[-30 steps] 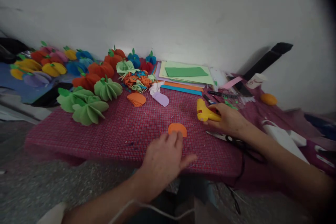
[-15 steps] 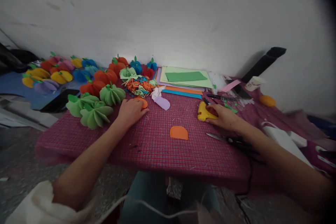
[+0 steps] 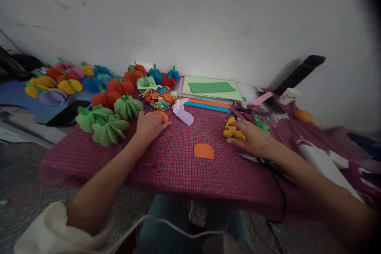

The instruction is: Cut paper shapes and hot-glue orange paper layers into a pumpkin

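At the left of the pile of paper scraps, my left hand (image 3: 150,126) rests low on the table, its fingers curled over a small orange paper piece (image 3: 162,116), with the thumb stretched out. The fingertips are partly hidden. My right hand (image 3: 253,137) has its thumb and fingers around a yellow glue gun (image 3: 230,127), which is partly covered by the hand. Between the hands lies a rounded orange paper piece (image 3: 204,151), flat on the checked cloth. Black-handled scissors (image 3: 270,164) lie beneath the right wrist, blades pointing left.
Green paper pumpkins (image 3: 109,130) and several others in many colours crowd the left side. Shredded scraps (image 3: 159,97), a lilac piece (image 3: 186,117) and stacked paper sheets (image 3: 212,87) lie at the back. A paper cup (image 3: 289,96) and white box (image 3: 324,162) stand right.
My right hand has shifted slightly left and towards me, its thumb now spread further from the fingers, and the glue gun has turned a little. My left hand looks nearly still.
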Demonstrator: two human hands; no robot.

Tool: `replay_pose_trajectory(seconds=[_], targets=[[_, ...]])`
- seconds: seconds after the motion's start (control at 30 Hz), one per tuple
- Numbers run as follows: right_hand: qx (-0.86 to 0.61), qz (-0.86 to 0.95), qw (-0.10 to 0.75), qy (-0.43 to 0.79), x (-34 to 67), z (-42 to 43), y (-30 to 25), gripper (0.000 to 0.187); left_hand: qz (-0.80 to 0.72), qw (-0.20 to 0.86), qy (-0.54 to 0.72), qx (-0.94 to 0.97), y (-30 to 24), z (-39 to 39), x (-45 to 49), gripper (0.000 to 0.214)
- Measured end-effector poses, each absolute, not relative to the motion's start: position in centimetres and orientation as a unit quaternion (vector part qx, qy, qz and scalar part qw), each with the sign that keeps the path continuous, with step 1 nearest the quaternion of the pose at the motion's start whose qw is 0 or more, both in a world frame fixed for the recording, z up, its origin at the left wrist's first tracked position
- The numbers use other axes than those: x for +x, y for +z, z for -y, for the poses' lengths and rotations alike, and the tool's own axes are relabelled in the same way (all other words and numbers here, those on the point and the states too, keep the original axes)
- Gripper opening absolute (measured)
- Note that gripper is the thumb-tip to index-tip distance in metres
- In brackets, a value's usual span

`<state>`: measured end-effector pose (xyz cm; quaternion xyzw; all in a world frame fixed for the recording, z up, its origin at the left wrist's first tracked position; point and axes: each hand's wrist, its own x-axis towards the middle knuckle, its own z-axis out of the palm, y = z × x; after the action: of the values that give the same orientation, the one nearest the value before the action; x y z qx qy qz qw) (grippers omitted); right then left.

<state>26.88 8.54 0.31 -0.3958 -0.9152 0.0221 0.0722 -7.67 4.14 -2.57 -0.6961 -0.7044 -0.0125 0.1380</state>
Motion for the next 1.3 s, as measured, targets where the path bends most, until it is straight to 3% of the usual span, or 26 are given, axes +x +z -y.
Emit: replay_pose_trajectory(seconds=[0.37, 0.53, 0.63, 0.73, 0.83, 0.93, 1.1, 1.2, 1.3], targets=[[-0.373, 0.920, 0.083, 0.083, 24.1, -6.1, 1.3, 0.046, 0.715, 0.127, -0.043, -0.686, -2.8, -4.4, -7.8, 0.046], [-0.413, 0.893, 0.098, 0.149, 22.3, -5.3, 1.5, 0.033, 0.708, 0.136, -0.075, -0.689, -3.0, -4.5, -8.0, 0.036], [-0.436, 0.850, 0.145, 0.258, 20.6, -4.9, 1.5, 0.028, 0.702, 0.181, -0.138, -0.675, -2.0, -3.7, -7.8, 0.033], [-0.433, 0.752, 0.195, 0.458, 18.4, -4.5, 1.8, 0.035, 0.626, 0.226, -0.279, -0.692, -0.8, -2.1, -6.5, 0.025], [-0.416, 0.592, 0.248, 0.645, 16.1, -4.0, 2.1, 0.037, 0.582, 0.216, -0.295, -0.726, -0.5, -0.4, -4.0, 0.022], [-0.391, 0.500, 0.302, 0.711, 14.7, -4.0, 1.8, 0.034, 0.514, 0.176, -0.297, -0.785, -0.9, 1.0, -1.6, 0.025], [-0.412, 0.516, 0.331, 0.674, 16.3, -4.8, 0.1, 0.032, 0.533, 0.110, -0.372, -0.752, -0.4, 1.2, -0.3, 0.027], [-0.437, 0.560, 0.296, 0.638, 18.2, -5.1, -0.6, 0.033, 0.600, -0.076, -0.445, -0.661, 0.0, -0.1, -0.4, 0.036], [-0.441, 0.608, 0.264, 0.605, 19.5, -5.2, -1.0, 0.032, 0.583, -0.284, -0.412, -0.640, -0.3, -1.6, -0.1, 0.034]])
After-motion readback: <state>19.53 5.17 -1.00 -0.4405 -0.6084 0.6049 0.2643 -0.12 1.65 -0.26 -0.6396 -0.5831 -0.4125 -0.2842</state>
